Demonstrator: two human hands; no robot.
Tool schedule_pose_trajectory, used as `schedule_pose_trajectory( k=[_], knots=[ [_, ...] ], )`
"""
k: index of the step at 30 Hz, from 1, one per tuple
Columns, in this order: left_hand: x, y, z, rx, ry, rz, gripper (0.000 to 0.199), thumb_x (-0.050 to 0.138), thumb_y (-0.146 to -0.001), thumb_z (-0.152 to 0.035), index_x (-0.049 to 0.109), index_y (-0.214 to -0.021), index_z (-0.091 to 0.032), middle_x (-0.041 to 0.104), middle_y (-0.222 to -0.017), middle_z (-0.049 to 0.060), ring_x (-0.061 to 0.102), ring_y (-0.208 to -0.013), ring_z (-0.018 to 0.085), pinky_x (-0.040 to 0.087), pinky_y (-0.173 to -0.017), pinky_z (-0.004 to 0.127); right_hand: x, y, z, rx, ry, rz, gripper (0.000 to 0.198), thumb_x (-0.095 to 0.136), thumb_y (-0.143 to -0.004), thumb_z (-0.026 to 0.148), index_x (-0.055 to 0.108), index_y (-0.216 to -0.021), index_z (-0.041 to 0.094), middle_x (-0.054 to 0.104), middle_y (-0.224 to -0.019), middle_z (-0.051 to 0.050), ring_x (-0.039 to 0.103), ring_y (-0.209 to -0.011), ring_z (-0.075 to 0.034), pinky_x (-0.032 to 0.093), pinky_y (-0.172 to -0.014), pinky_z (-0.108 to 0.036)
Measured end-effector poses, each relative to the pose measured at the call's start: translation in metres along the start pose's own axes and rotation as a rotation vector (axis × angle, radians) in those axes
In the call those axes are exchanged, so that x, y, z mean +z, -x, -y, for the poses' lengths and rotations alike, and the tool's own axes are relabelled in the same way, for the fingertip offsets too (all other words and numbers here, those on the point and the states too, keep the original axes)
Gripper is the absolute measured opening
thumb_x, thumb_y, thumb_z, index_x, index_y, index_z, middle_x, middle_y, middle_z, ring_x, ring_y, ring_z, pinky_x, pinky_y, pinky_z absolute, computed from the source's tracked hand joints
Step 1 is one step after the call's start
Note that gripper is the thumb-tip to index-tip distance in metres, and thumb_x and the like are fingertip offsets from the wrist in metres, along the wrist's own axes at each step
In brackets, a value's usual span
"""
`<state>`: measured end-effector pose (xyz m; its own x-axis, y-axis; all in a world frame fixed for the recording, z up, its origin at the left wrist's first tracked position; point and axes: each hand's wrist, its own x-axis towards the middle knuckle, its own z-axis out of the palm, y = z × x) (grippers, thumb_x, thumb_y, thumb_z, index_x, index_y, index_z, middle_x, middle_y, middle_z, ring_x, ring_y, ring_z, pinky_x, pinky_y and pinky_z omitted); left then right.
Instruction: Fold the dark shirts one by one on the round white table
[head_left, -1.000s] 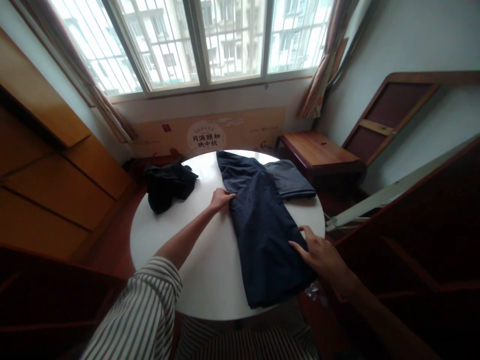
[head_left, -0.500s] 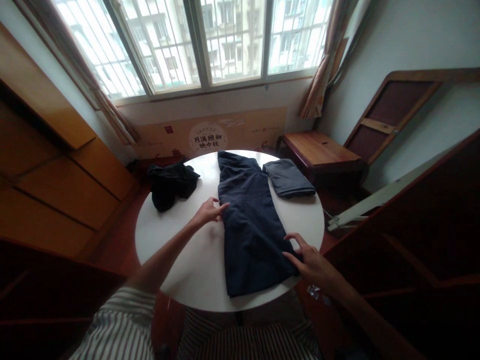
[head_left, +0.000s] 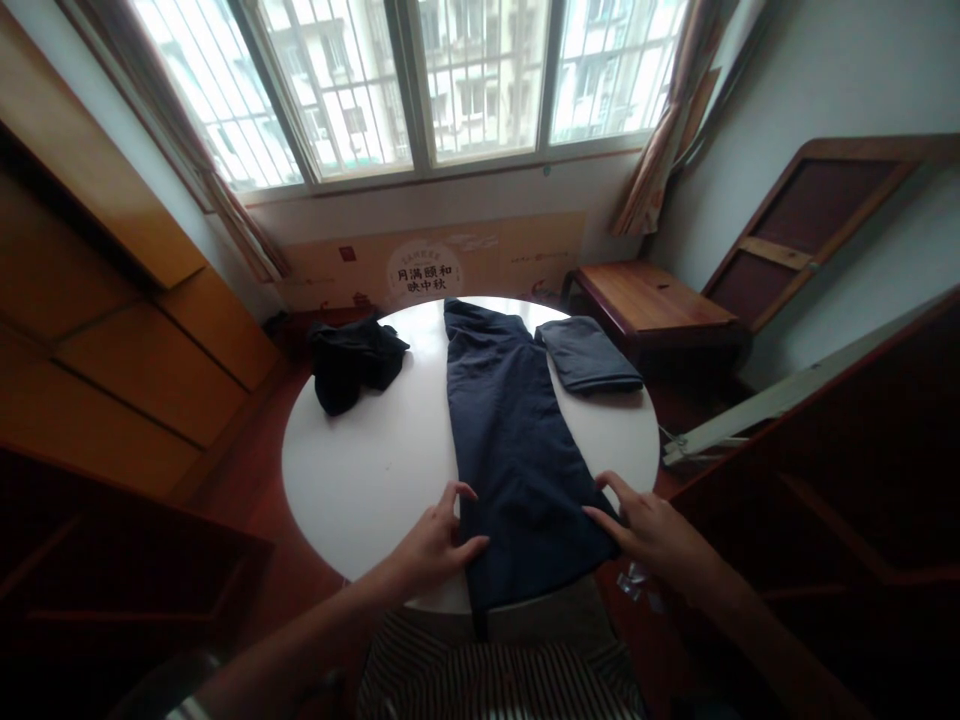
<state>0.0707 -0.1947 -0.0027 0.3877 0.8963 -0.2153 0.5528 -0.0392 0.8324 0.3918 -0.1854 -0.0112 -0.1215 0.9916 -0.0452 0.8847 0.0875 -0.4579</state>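
Note:
A dark navy garment (head_left: 517, 440) lies lengthwise over the white round table (head_left: 360, 500), its near end reaching the front edge. It looks like trousers, but the cut is hard to make out. My left hand (head_left: 442, 540) is at its near left edge, thumb on top of the cloth and the other fingers curled at the side. At the near right corner, my right hand (head_left: 645, 520) grips the opposite edge with thumb and curled fingers. Some of the fingers are hidden under the hands.
A crumpled black cloth (head_left: 352, 365) lies on the table's far left. A folded grey garment (head_left: 589, 355) rests at the far right. Beyond stand a low wooden table (head_left: 652, 298) and a window (head_left: 480, 80); orange cabinets (head_left: 150, 370) line the left.
My left hand has slid along the garment's left edge toward me, from about its middle to the near end. My right hand stays at the near right corner. The view has shifted slightly.

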Motion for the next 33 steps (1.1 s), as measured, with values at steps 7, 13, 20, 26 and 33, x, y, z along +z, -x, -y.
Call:
schedule_pose_trajectory(
  k=[7,13,20,26,33],
  knots=[
    [0.005,0.028,-0.011,0.051,-0.092,0.171,0.032,0.062,-0.083,-0.027,0.055,-0.114,-0.021,0.055,-0.077,-0.004,0.052,-0.063,0.011,0.039,-0.057,0.021,-0.027,-0.053,0.056,-0.471,0.071,-0.074,0.028,0.049,-0.097,0.038,0.067,-0.108,0.021,0.069,-0.109,-0.012,0.067,-0.101,-0.025,0.052,-0.09,-0.037],
    [-0.019,0.012,-0.012,0.059,-0.062,0.302,0.038,0.067,-0.083,-0.047,0.062,-0.107,-0.019,0.057,-0.07,-0.004,0.05,-0.058,0.01,0.035,-0.051,0.019,0.009,-0.114,0.104,-0.769,0.187,0.127,0.057,0.047,-0.099,0.05,0.051,-0.141,0.013,0.046,-0.15,-0.017,0.038,-0.141,-0.032,0.028,-0.117,-0.054],
    [-0.1,-0.142,0.036,0.071,-0.097,-0.464,0.023,0.063,-0.084,-0.035,0.07,-0.084,-0.013,0.068,-0.075,0.005,0.061,-0.065,0.015,0.046,-0.061,0.023,0.056,-0.095,0.106,-0.715,0.214,0.174,0.086,0.034,-0.096,0.067,0.022,-0.156,0.007,0.019,-0.16,-0.025,0.018,-0.149,-0.036,0.017,-0.118,-0.06],
    [-0.149,-0.284,0.03,-0.02,0.041,-0.651,0.025,0.06,-0.085,-0.03,0.072,-0.095,-0.01,0.073,-0.084,0.01,0.068,-0.082,0.019,0.052,-0.072,0.025,0.034,-0.107,0.118,-0.77,0.16,0.222,0.07,0.032,-0.097,0.067,0.032,-0.155,0.027,0.029,-0.16,-0.017,0.024,-0.147,-0.038,0.015,-0.114,-0.066],
    [-0.173,-0.387,0.014,-0.125,0.148,-0.73,0.038,0.068,-0.083,-0.041,0.068,-0.096,-0.005,0.069,-0.075,0.011,0.068,-0.077,0.022,0.052,-0.065,0.028,0.044,-0.142,0.13,-0.822,0.102,0.329,0.072,0.043,-0.089,0.074,0.039,-0.151,0.037,0.021,-0.163,-0.012,0.01,-0.148,-0.045,0.01,-0.112,-0.072]
  ],
)
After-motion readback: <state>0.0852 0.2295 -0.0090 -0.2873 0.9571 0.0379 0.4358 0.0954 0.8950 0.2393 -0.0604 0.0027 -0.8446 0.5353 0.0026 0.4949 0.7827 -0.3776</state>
